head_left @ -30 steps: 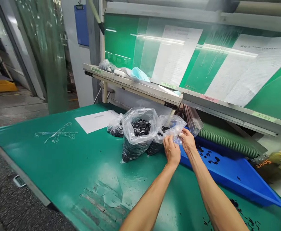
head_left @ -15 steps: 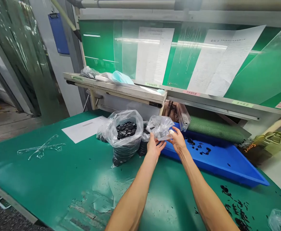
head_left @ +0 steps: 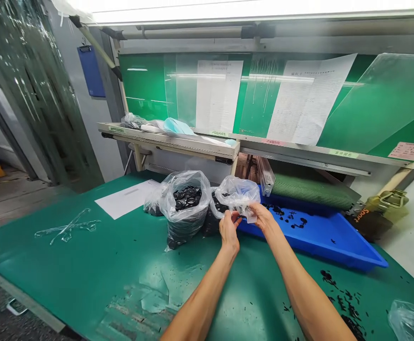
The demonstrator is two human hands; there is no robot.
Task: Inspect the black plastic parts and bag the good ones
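In the head view, a clear plastic bag (head_left: 238, 189) with a wide, crumpled mouth stands at the middle of the bench, black parts (head_left: 221, 204) showing low in it. My left hand (head_left: 230, 231) has its curled fingers closed on the near edge of this bag. On the bag's right side, my right hand (head_left: 262, 216) pinches the rim film. Just left of it sits a fuller clear bag (head_left: 184, 222) of round black parts, its mouth open. Another, smaller bag (head_left: 153, 203) lies partly hidden behind that one.
A blue tray (head_left: 320, 244) with scattered black pieces lies to the right, below a ribbed green conveyor (head_left: 311, 187). Loose black bits (head_left: 348, 303) and a clear bag (head_left: 410, 319) are at the front right. White paper (head_left: 121, 201) and safety glasses (head_left: 68, 228) rest on the left.
My hands have shifted to the near edge of the bag, and the left fingers have curled in. The bag's mouth has spread wider. The view has tilted up slightly.
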